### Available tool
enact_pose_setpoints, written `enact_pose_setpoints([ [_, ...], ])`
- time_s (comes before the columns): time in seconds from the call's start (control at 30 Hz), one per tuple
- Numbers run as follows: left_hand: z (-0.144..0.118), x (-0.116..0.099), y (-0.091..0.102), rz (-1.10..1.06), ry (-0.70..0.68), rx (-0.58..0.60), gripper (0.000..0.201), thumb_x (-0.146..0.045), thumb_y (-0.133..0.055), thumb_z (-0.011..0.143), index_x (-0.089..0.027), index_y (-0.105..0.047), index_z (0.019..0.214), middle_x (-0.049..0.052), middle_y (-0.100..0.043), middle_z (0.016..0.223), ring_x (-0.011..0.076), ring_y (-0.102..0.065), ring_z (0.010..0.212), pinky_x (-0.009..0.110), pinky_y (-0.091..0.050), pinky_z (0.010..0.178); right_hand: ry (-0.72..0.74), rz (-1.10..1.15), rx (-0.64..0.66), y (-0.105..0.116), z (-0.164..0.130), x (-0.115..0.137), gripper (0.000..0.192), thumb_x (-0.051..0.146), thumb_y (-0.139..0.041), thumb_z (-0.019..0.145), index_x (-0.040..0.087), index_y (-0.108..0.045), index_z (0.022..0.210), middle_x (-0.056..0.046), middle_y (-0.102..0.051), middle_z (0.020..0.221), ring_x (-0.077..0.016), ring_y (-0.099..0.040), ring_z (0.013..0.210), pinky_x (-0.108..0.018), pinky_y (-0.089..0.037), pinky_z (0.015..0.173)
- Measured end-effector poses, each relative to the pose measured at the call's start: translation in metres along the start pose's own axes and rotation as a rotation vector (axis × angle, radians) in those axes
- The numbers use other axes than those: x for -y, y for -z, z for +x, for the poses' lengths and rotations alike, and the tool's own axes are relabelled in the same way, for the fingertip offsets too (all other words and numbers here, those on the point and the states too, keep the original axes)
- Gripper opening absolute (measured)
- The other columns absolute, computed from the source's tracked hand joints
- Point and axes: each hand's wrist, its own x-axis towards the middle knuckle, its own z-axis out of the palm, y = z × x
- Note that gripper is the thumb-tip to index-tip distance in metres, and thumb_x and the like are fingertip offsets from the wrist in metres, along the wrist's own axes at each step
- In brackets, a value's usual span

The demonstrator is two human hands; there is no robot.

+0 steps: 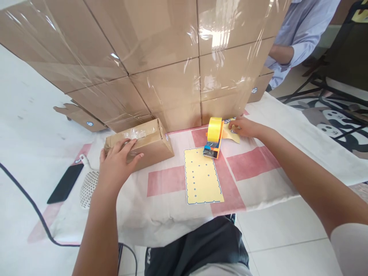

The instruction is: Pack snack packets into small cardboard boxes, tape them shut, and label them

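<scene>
My left hand (pixel 117 161) rests on a taped cardboard box (pixel 152 149). Its fingers are spread over the top and the thumb lies along the front side. At the right, my right hand (pixel 243 127) has its fingertips drawn together on a small yellow sticker sheet (pixel 232 135) with bluish printed marks, and the fingers partly hide it. Between the hands stands a tape dispenser (pixel 213 140) with a roll of yellow tape. It sits on the upper edge of a larger yellow sheet (pixel 202 180) with a blue scalloped border.
Stacked cardboard boxes (pixel 166 84) wrapped in clear film wall off the back. A black phone (pixel 65 184) and a white perforated object (pixel 89 188) lie at the left. A cable (pixel 31 207) runs there. Another person's sleeve (pixel 309 34) shows at upper right, near a dark chair frame (pixel 322 88).
</scene>
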Motion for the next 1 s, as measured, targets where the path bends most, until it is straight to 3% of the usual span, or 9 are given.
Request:
enact_pose_setpoints([
  [0.43,-0.002,-0.003,-0.001,0.056,-0.013,-0.002,0.054,-0.055,-0.039,0.099,-0.032,-0.048,0.147,0.009,-0.049,0.154,0.0356,-0.051,0.137,0.06,-0.025,0.12,0.075,-0.116,0.099,0.002,0.012,-0.006,0.017,0.018,-0.06,0.067,0.022,-0.068,0.083,-0.014,-0.055,0.098,-0.0353,-0.052,0.102,-0.048,-0.044,0.092],
  [0.63,-0.004,-0.003,-0.001,0.053,-0.016,-0.03,0.053,-0.053,-0.04,0.098,-0.033,-0.049,0.146,0.008,-0.051,0.152,0.0362,-0.052,0.136,0.06,-0.025,0.12,0.063,-0.067,0.061,0.001,0.007,-0.008,0.024,0.02,-0.059,0.071,0.022,-0.068,0.093,-0.015,-0.055,0.105,-0.0351,-0.053,0.102,-0.047,-0.046,0.089],
  [1.0,-0.006,-0.006,-0.001,0.068,-0.025,-0.057,0.052,-0.054,-0.039,0.1,-0.033,-0.047,0.147,0.007,-0.052,0.152,0.0345,-0.051,0.136,0.057,-0.024,0.121,0.051,-0.059,0.128,0.004,0.011,-0.009,0.013,0.021,-0.058,0.069,0.021,-0.065,0.081,-0.012,-0.057,0.097,-0.0307,-0.055,0.091,-0.042,-0.045,0.084],
])
